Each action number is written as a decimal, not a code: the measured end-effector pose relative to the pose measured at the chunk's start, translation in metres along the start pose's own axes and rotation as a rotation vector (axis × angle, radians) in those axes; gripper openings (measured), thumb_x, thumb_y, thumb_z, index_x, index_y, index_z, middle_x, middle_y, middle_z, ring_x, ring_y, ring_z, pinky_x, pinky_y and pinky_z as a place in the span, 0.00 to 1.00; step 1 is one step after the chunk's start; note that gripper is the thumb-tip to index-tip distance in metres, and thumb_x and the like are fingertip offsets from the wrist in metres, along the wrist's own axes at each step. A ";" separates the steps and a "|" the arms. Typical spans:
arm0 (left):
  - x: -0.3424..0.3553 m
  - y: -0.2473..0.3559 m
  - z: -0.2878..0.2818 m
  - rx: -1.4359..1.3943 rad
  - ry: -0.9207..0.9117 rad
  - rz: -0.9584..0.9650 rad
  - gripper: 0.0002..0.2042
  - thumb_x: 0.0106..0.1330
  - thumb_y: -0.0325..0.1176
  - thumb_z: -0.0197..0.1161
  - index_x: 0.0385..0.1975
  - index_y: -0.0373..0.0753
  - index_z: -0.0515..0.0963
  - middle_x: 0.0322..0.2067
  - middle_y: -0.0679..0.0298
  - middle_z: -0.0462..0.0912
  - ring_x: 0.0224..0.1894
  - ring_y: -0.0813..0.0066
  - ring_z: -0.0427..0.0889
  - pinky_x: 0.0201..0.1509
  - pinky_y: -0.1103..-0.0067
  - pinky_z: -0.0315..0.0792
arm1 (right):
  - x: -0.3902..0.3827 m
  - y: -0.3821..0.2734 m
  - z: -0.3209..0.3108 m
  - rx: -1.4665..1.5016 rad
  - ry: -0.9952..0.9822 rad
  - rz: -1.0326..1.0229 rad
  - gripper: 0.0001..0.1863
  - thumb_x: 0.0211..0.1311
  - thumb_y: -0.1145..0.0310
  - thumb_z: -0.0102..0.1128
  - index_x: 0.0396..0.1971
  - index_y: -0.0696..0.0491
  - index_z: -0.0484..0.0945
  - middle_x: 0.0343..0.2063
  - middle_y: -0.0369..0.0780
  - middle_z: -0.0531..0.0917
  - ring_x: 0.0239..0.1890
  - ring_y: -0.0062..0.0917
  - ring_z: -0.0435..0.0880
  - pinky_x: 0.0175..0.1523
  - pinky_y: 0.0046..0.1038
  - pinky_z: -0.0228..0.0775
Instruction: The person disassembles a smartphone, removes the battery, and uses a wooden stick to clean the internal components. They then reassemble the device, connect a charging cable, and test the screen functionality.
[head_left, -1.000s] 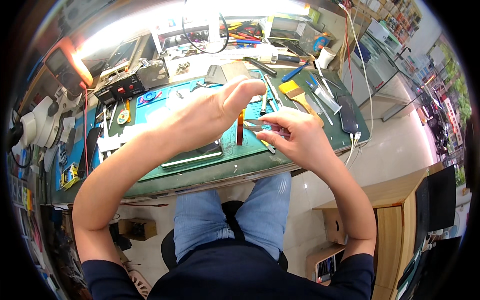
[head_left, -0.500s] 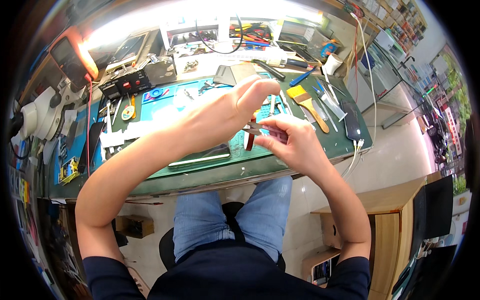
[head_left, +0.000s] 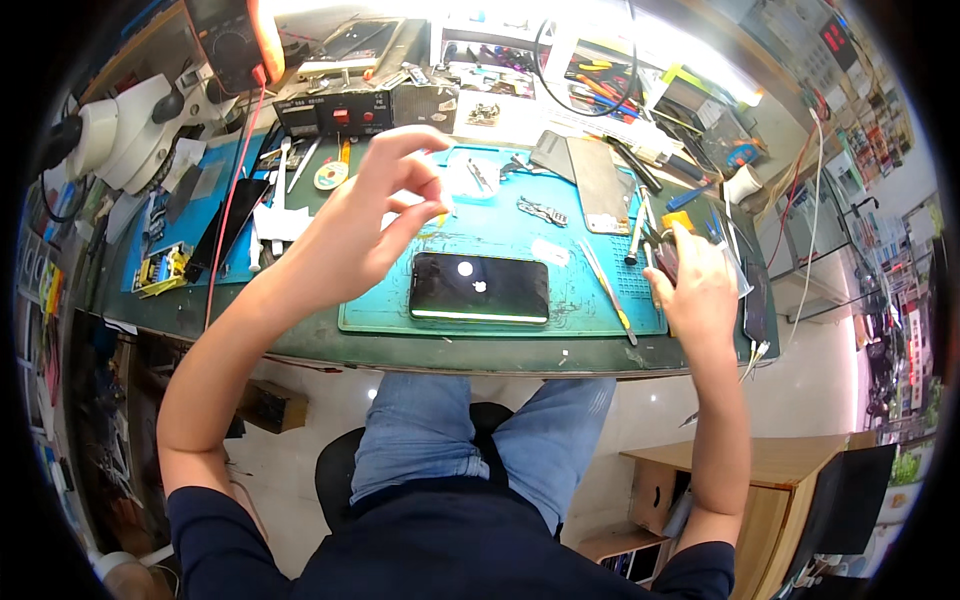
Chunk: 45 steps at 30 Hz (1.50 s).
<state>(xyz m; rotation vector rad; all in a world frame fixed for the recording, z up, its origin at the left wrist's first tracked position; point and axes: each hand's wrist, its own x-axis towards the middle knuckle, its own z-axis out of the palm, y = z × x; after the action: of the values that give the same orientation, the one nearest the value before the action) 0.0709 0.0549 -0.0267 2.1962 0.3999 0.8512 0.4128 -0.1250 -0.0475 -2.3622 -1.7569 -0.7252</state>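
My left hand (head_left: 365,215) hovers above the mat with thumb and finger pinched together; a small pale scrap seems to show at the tips, too small to name. At the right, my right hand (head_left: 698,278) closes round pliers (head_left: 668,258), whose dark red handle shows beside the thumb; the rest is mostly hidden. Between the hands a black phone (head_left: 478,290) lies face up, its dark screen showing a small white logo. It rests on a teal work mat (head_left: 385,318). Tweezers (head_left: 607,290) lie right of the phone, nearer my right hand.
A grey flat plate (head_left: 598,185) and small parts (head_left: 542,211) lie at the mat's back. A black box with a red switch (head_left: 340,115) stands at the back left, near a white microscope (head_left: 125,130). At right are a yellow brush (head_left: 678,219) and a second phone (head_left: 755,308).
My hands, together over the mat before, have parted: the right moved right with the pliers, the left moved left. The phone now shows fully. The view has also shifted.
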 end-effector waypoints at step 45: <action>-0.083 -0.049 -0.021 -0.085 0.111 -0.083 0.30 0.72 0.16 0.57 0.71 0.39 0.56 0.41 0.60 0.78 0.48 0.69 0.84 0.60 0.69 0.76 | 0.047 -0.092 -0.026 0.760 -0.544 -0.610 0.42 0.47 0.70 0.76 0.66 0.59 0.73 0.59 0.49 0.75 0.62 0.43 0.74 0.69 0.41 0.67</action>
<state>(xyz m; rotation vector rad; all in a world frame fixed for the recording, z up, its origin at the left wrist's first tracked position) -0.0054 0.0577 -0.0894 2.0460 0.4966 0.9299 0.3295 -0.0636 -0.0220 -1.5716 -2.4011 0.5613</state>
